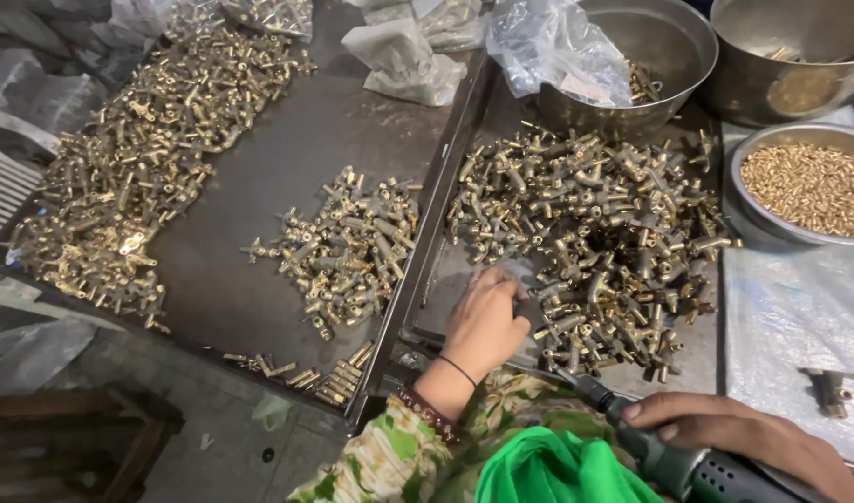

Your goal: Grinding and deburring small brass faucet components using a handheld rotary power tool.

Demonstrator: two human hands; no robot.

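Brass fittings (594, 242) heaped in right tray (427, 317); left hand (483, 321) curled at heap's near edge, grasp indiscernible; right hand (744, 438) closed around power tool (669, 456).

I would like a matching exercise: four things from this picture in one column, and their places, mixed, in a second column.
Things:
1. left hand
2. right hand
3. plastic bag
4. shallow bowl of small brass pieces

Places:
A. at the right edge, beside the right tray
B. on the heap of brass fittings in the right tray
C. hanging over the rim of a deep steel bowl
D. around a grey power tool, bottom right

Pairs: 1-B, 2-D, 3-C, 4-A
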